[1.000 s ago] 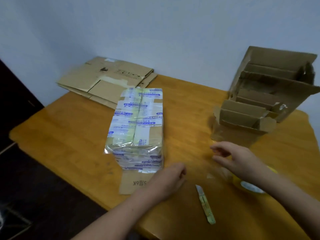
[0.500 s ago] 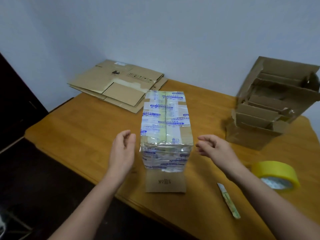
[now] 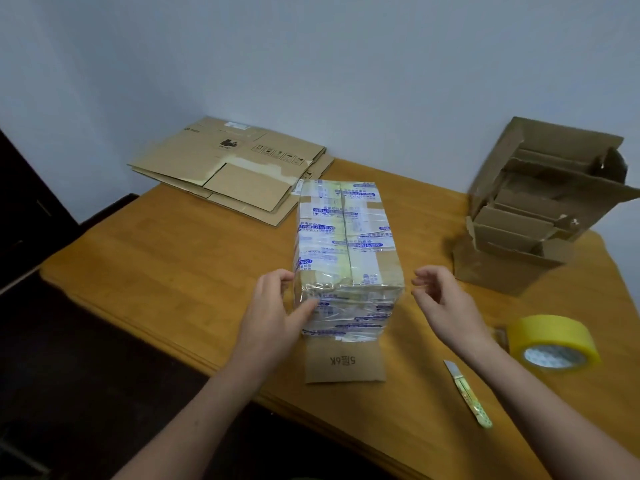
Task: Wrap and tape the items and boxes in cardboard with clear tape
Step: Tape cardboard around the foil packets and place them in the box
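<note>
A: Starting far left with the flattened cardboard (image 3: 235, 168): the left hand (image 3: 277, 313) touches the taped box (image 3: 346, 244), mid-table (image 3: 138, 271), at its near corner, fingers loose, clasping nothing.

B: And the right hand (image 3: 446, 303)?

A: Spread, empty, just beside the box. I'd squeeze both sides evenly. The knife (image 3: 467, 393), tape roll (image 3: 554, 344) and open cartons (image 3: 540, 209) crowd the right.

Both bare forearms are being stretched forward. The left hand (image 3: 275, 315) is being laid against the taped box (image 3: 346, 237), thumb stretched out. The right hand (image 3: 446, 303) is being held apart from it, fingers loosely curled.
</note>
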